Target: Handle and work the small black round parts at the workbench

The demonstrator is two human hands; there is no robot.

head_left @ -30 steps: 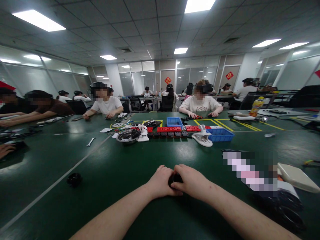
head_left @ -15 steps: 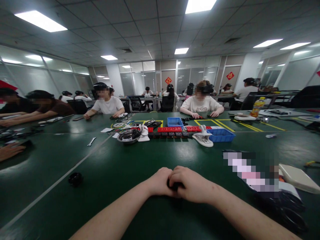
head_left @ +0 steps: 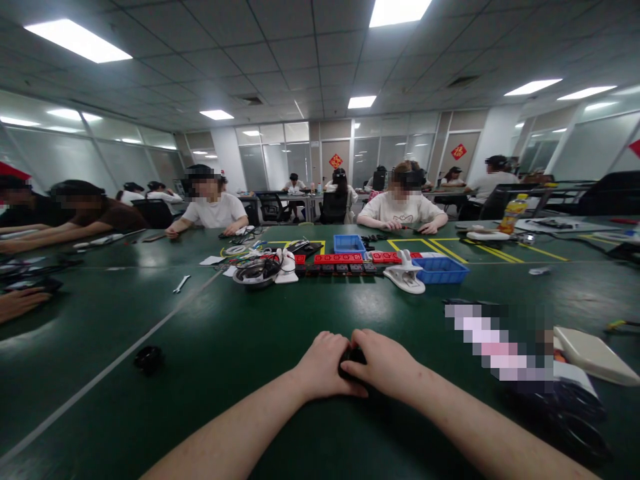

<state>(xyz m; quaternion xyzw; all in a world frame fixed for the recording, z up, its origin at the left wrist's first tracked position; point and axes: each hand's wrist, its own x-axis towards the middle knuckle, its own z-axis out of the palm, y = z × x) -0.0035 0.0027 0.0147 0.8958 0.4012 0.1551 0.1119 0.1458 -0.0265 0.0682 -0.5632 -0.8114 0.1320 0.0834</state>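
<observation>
Just above the green table, my left hand [head_left: 327, 365] and my right hand [head_left: 379, 359] meet around a small black round object [head_left: 351, 361]. Both are closed on it, with the left fingers curled over its left side and the right fingers over its top and right side. Most of the object is covered by my hands, so its exact kind cannot be made out. Off to the left, another black round part [head_left: 149, 360] lies by itself on the table.
A wrench [head_left: 182, 284] lies at the left. Farther back are a bowl of cables [head_left: 255, 273], red blocks [head_left: 340, 259], a white clamp [head_left: 406, 273] and a blue bin [head_left: 441, 269]. A cream box [head_left: 595, 357] and black cables are at the right. Several people sit around the table.
My right fingers have shifted on the black object, and more of it shows between my hands. My left thumb now stretches below it.
</observation>
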